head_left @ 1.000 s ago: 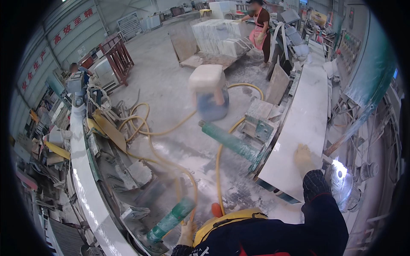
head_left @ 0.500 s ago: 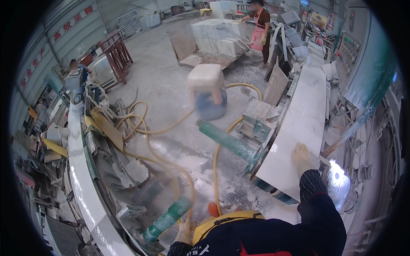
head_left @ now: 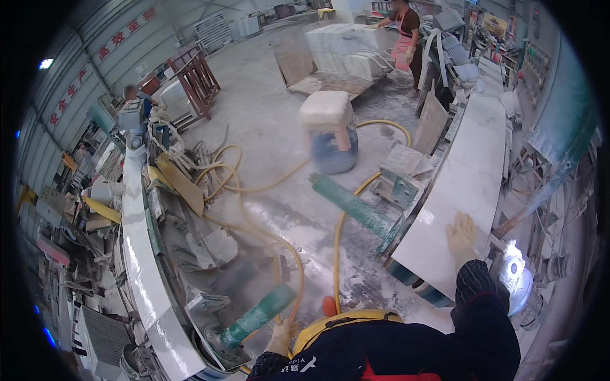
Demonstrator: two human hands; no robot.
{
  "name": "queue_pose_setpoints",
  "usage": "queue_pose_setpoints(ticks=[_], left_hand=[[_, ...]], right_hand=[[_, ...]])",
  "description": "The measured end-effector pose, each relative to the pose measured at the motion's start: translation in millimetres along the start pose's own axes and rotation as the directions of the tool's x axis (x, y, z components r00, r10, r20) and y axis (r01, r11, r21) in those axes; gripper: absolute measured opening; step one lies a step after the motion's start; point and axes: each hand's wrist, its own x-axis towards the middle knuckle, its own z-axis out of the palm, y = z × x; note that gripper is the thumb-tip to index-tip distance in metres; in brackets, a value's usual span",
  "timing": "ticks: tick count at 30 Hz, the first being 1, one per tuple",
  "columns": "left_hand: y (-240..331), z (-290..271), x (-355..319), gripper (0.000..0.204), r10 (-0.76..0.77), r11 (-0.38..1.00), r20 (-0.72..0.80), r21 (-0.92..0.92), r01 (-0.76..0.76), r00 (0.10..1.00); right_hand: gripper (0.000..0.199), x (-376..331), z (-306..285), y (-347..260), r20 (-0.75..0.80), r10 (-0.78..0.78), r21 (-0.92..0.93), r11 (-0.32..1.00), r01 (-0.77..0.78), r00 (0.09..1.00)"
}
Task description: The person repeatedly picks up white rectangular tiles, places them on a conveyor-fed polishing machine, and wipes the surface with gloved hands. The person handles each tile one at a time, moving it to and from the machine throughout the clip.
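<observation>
My right hand (head_left: pixel 462 236), in a pale glove, lies flat on the near part of a long, white, veined stone strip (head_left: pixel 467 168) at the right. Its fingers are stretched and a little apart. Low in the middle, my left hand (head_left: pixel 281 336), also gloved, hangs beside a green roller (head_left: pixel 259 314) on the left stand. Its fingers look loosely extended, and I make out nothing held in them. A yellow hose (head_left: pixel 299 270) runs down behind or beside this hand; whether they touch is hidden. A yellow apron (head_left: pixel 343 320) covers my front.
A padded stool (head_left: pixel 326 114) stands ahead on the wet floor. Another green roller (head_left: pixel 349 206) juts out from the right bench. A second white strip (head_left: pixel 136 235) runs along the left. A bright lamp (head_left: pixel 515 270) glows near my right arm. Two people work farther off, near stacked slabs (head_left: pixel 349 47).
My view has turned slightly left, so the scene sits farther right. The right hand's fingers look more spread on the strip. The left hand stays beside the roller.
</observation>
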Motion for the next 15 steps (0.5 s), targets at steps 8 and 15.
queue_pose_setpoints(ticks=[8, 15], left_hand=[[6.8, 11.4, -11.2, 0.017, 0.069, 0.997, 0.034, 0.03, -0.07, 0.997], [-49.5, -17.6, -5.1, 0.047, -0.022, 0.977, 0.1, 0.214, 0.0, 0.995]], right_hand=[[0.075, 2.1, 3.2, 0.7, -0.047, -0.02, 0.026, 0.999, 0.021, 0.999], [0.075, 3.5, 9.1, 4.1, -0.147, -0.055, 0.026, 0.998, 0.059, 0.988]])
